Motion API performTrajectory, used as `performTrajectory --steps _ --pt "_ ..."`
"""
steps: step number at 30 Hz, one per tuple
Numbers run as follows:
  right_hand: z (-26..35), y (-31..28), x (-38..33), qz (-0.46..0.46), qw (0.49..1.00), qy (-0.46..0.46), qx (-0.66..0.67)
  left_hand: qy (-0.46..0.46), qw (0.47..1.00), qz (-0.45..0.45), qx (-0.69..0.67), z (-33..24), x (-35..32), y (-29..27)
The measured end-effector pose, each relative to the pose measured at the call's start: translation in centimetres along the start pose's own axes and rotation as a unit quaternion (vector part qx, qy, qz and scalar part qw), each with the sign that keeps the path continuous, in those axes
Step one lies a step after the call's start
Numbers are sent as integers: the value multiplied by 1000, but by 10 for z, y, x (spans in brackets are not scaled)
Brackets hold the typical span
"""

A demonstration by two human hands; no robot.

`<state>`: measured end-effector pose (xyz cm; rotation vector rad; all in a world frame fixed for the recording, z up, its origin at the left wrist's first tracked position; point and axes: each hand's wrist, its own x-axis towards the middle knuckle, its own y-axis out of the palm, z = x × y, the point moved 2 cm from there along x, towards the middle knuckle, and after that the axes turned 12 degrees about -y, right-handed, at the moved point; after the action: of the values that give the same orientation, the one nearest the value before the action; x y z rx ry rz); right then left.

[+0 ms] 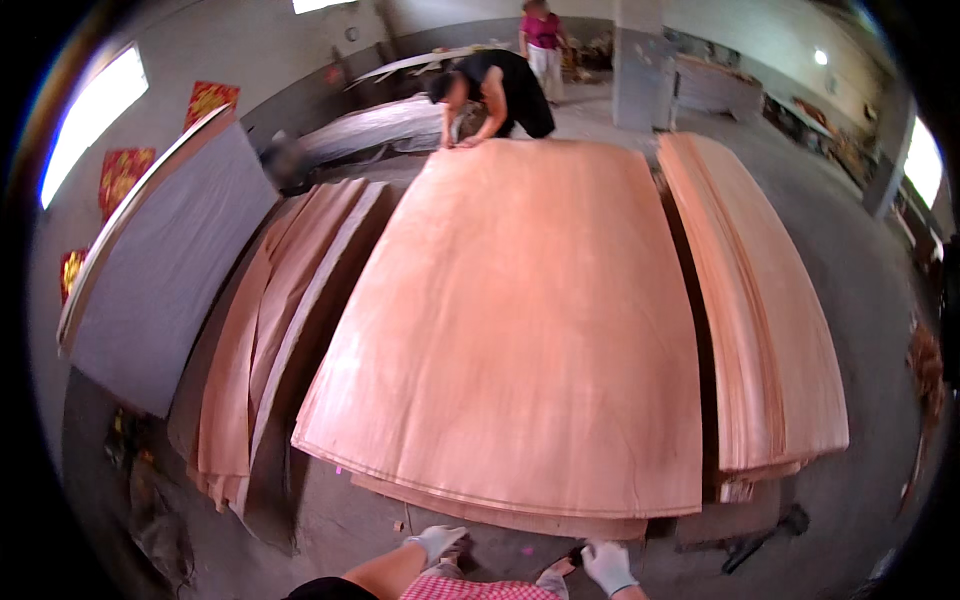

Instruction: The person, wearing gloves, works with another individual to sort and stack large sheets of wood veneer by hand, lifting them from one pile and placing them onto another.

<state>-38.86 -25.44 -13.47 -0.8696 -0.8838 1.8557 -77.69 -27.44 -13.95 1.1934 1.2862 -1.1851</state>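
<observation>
A large stack of thin reddish-tan wood veneer sheets (530,320) lies in front of me, its near edge just beyond my hands. My left hand (437,541), in a white glove, hangs below that edge with its fingers loosely stretched and nothing seen in them. To the right, my right hand (607,566) wears a white glove too, its fingers curled near the stack's near edge. A dark, narrow object (573,556) sticks out on its left side; its kind is too small to tell. Neither hand visibly touches the sheets.
Across the stack, a co-worker (497,95) in black bends over the far edge, hands on it. Narrower veneer stacks stand on the left (275,330) and right (765,310). A grey panel (175,260) leans at far left. A dark tool (765,537) lies on the floor at right.
</observation>
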Motion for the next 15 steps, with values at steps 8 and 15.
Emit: performTrajectory --steps 8,15 --pt "340 5 44 155 941 -211 213 -81 971 -225 6 162 48 -317" --pt "409 73 79 225 889 -374 135 19 950 -161 -267 157 9 -356"
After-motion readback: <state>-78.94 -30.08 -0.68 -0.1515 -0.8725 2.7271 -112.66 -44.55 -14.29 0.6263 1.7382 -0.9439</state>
